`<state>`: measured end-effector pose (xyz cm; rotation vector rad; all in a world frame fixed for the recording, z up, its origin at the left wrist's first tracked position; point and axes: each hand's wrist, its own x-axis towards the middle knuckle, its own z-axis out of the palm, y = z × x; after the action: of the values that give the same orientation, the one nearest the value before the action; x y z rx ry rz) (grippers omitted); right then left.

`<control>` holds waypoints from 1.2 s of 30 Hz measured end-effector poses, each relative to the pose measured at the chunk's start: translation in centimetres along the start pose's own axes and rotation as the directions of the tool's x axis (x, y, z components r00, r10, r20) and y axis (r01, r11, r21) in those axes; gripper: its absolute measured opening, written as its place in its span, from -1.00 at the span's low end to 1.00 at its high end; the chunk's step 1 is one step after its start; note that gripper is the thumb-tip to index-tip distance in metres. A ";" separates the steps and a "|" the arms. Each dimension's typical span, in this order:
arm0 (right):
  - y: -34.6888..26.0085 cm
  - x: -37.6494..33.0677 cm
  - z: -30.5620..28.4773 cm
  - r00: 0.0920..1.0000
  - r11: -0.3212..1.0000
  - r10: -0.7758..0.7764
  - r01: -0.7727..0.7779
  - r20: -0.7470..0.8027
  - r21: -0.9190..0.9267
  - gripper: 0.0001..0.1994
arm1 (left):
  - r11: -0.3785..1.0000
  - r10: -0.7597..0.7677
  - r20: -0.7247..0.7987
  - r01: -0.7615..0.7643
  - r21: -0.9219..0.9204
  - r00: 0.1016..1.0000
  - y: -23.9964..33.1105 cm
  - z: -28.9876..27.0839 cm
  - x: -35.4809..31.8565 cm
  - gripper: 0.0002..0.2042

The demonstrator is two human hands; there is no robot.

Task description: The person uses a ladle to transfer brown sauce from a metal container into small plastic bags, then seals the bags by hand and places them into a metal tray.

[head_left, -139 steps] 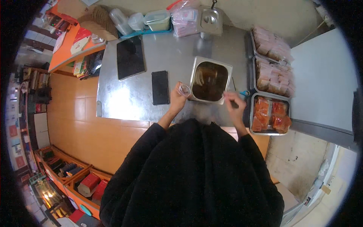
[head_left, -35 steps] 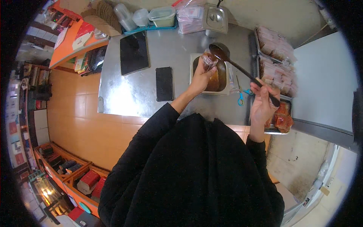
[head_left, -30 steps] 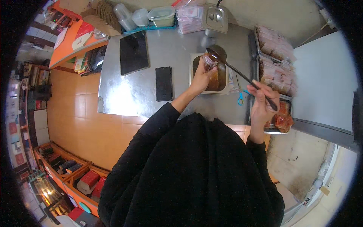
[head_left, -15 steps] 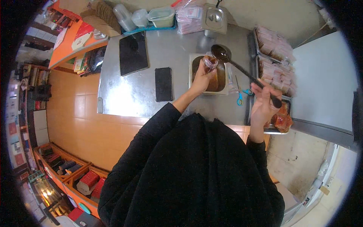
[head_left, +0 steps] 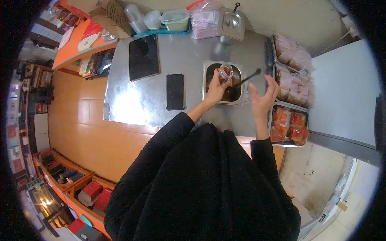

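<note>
My left hand (head_left: 216, 90) is closed round a small clear plastic bag (head_left: 226, 73) with something brown inside, held above a steel pan (head_left: 204, 80) of dark brown sauce. A black ladle (head_left: 248, 78) leans in that pan, its bowl end down in the sauce and its handle sticking out over the right rim. To the right of the pan my right hand (head_left: 265, 95) is empty, fingers spread, just off the ladle's handle.
A black tablet (head_left: 144, 58) and a dark phone (head_left: 175, 91) lie on the steel table (head_left: 132, 100). Trays of flat packets (head_left: 293, 84) and a tray of bagged reddish food (head_left: 290, 124) line the right edge. Plastic tubs (head_left: 175, 20) and a lidded steel container (head_left: 232, 24) stand at the back.
My right hand has let go of the ladle, which has dropped from above the pan to lean in it. That hand has moved left and opened. My left hand still holds the bag.
</note>
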<state>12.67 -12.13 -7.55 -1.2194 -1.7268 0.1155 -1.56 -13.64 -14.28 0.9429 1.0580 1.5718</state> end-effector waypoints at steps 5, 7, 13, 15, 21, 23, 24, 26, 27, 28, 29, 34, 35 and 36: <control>-2.9 0.7 1.8 0.929 0.965 -0.244 0.262 0.277 -0.027 -0.79 | 0.990 0.011 0.017 -0.009 -0.143 1.000 -0.8 0.5 -0.1 -0.69; -2.3 0.5 2.7 0.925 0.968 -0.244 0.251 0.292 0.013 -0.91 | 0.998 0.038 -0.013 -0.037 0.042 0.999 -0.2 0.9 -0.3 -0.69; -0.4 0.3 3.0 0.891 0.961 -0.245 0.276 0.382 -0.027 -0.91 | 0.588 -0.067 -0.008 0.046 0.808 0.998 0.1 -1.6 -0.8 -0.49; 0.1 0.0 3.1 0.875 0.961 -0.235 0.274 0.423 -0.035 -0.90 | 0.397 -0.126 0.090 -0.033 0.917 0.988 0.7 -3.5 -1.0 -0.30; 0.4 -1.4 3.1 0.850 0.962 -0.214 0.269 0.482 -0.049 -0.91 | -0.306 -0.411 0.368 -0.507 0.806 0.834 4.2 -6.4 -0.3 -0.18; 0.3 -1.8 3.1 0.855 0.961 -0.216 0.271 0.472 -0.052 -0.91 | -0.541 -0.438 0.416 -0.603 0.586 0.797 4.1 -6.9 0.2 -0.13; 0.3 -2.0 3.2 0.851 0.963 -0.218 0.268 0.478 -0.039 -0.91 | -0.714 -0.479 0.449 -0.633 0.300 0.754 3.9 -7.0 0.3 -0.08; 0.2 -2.2 3.1 0.850 0.964 -0.219 0.263 0.480 -0.027 -0.90 | -0.821 -0.478 0.471 -0.567 0.060 0.741 3.1 -7.2 -0.4 -0.09; 0.2 -2.4 2.9 0.853 0.970 -0.204 0.243 0.481 -0.021 -0.91 | -0.871 -0.482 0.493 -0.458 -0.180 0.724 2.7 -7.2 -0.6 -0.11; 0.3 -2.4 2.8 0.856 0.975 -0.187 0.223 0.482 -0.016 -0.91 | -0.871 -0.483 0.494 -0.456 -0.184 0.722 2.3 -7.5 -0.8 -0.11; 0.4 -2.5 2.7 0.859 0.976 -0.182 0.216 0.478 -0.018 -0.91 | -0.895 -0.441 0.546 -0.391 -0.214 0.712 2.2 -8.1 -1.0 -0.17; 0.6 -3.2 2.1 0.881 0.983 -0.171 0.185 0.441 0.011 -0.92 | -0.873 -0.448 0.473 -0.484 -0.050 0.759 4.3 -10.8 -0.8 -0.27; 0.7 -3.4 2.1 0.884 0.984 -0.166 0.180 0.437 0.009 -0.92 | -0.833 -0.459 0.479 -0.550 0.062 0.749 5.3 -10.7 -0.8 -0.28; 0.9 -3.5 2.2 0.887 0.986 -0.158 0.167 0.435 0.017 -0.92 | -0.833 -0.460 0.482 -0.551 0.057 0.746 6.1 -10.1 -0.4 -0.28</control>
<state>11.72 -13.45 -11.46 -1.1128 -2.2178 0.2894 -12.66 -16.77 -11.73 -2.0020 -1.0947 0.8667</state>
